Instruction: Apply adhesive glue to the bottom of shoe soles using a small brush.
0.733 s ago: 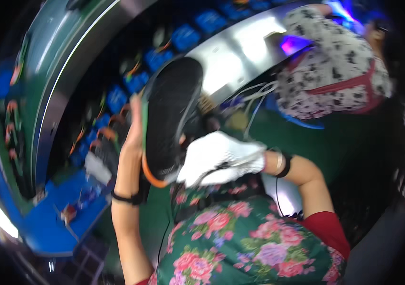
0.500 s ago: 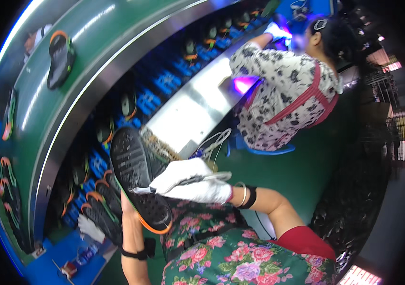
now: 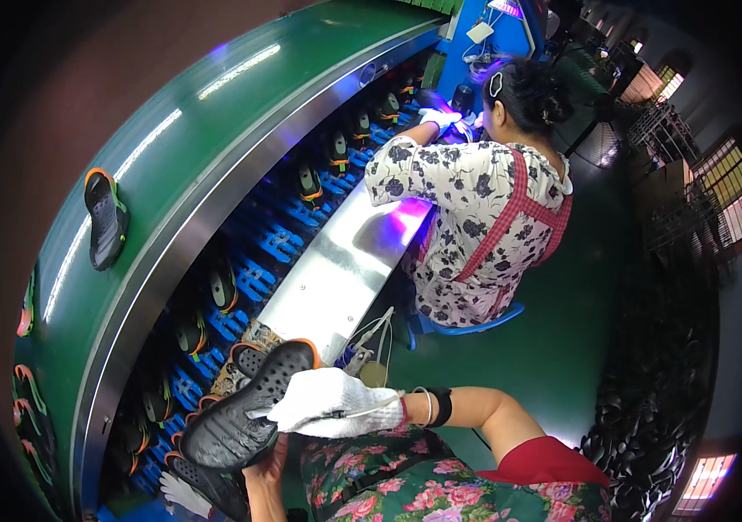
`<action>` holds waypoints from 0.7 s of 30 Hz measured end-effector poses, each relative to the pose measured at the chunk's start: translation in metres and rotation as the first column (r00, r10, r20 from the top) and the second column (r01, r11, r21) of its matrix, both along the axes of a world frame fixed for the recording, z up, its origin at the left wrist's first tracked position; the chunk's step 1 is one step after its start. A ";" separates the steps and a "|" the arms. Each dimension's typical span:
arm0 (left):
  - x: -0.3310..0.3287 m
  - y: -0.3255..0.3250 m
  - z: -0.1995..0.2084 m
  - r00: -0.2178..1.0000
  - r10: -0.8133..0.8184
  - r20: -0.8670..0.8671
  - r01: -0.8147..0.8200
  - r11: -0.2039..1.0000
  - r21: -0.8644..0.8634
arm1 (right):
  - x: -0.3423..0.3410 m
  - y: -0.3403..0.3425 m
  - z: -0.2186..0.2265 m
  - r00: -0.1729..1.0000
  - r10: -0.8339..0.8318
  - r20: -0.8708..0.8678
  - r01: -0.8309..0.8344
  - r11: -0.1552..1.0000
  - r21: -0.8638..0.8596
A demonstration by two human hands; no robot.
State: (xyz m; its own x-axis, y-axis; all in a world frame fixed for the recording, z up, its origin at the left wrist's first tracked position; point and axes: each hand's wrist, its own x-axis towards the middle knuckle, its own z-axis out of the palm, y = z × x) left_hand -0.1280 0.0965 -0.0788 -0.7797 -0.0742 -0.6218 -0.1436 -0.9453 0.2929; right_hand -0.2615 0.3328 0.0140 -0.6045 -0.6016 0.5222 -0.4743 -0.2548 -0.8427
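Observation:
A black perforated clog (image 3: 245,413) with an orange rim is held at a tilt in front of my apron. My bare left hand (image 3: 268,463) grips it from beneath, most of its fingers hidden behind the clog. In a white knit glove, my right hand (image 3: 323,402) is closed round a slim pen-like tool (image 3: 259,413). The tool's pale tip is at the clog's surface; whether it touches, I cannot tell. A thin pale tube runs back along the glove. Further black clogs (image 3: 205,477) sit just below and behind the held one, partly covered.
A green conveyor (image 3: 171,148) curves along the left, carrying a black clog (image 3: 105,219). Blue racks (image 3: 253,283) with clogs run beside it. A metal panel (image 3: 327,283) lies ahead. Another person (image 3: 475,209) sits on a blue stool. A white glove (image 3: 184,494) lies at lower left.
The clog has been turned: its orange end now points up and away, where it was down towards me. Both hands have moved lower in the view. The view itself has shifted.

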 end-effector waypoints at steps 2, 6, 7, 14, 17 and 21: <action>-0.006 0.023 0.040 0.999 0.041 0.019 -0.033 0.952 -0.304 | 0.006 -0.004 -0.002 0.994 -0.094 -0.049 0.091 0.994 -0.064; -0.019 0.025 0.083 0.904 0.099 -0.415 0.348 0.394 0.851 | 0.011 -0.005 0.026 0.969 -0.237 0.071 0.240 0.970 -0.035; -0.023 0.041 0.091 0.932 0.186 -0.311 0.239 0.330 0.913 | 0.009 -0.002 0.032 0.964 -0.265 0.001 0.265 0.964 -0.002; -0.033 0.065 0.042 0.873 -0.012 -0.488 0.048 0.997 0.061 | -0.013 0.005 0.043 0.914 -0.284 -0.290 0.304 0.952 0.027; -0.024 0.066 0.045 0.940 0.067 -0.334 -0.017 0.988 0.151 | -0.018 -0.004 0.047 0.912 -0.232 -0.339 0.256 0.966 0.028; -0.018 0.068 0.049 0.852 0.143 -0.504 0.097 0.902 0.420 | -0.016 -0.027 0.044 0.885 -0.253 -0.390 0.273 0.962 -0.005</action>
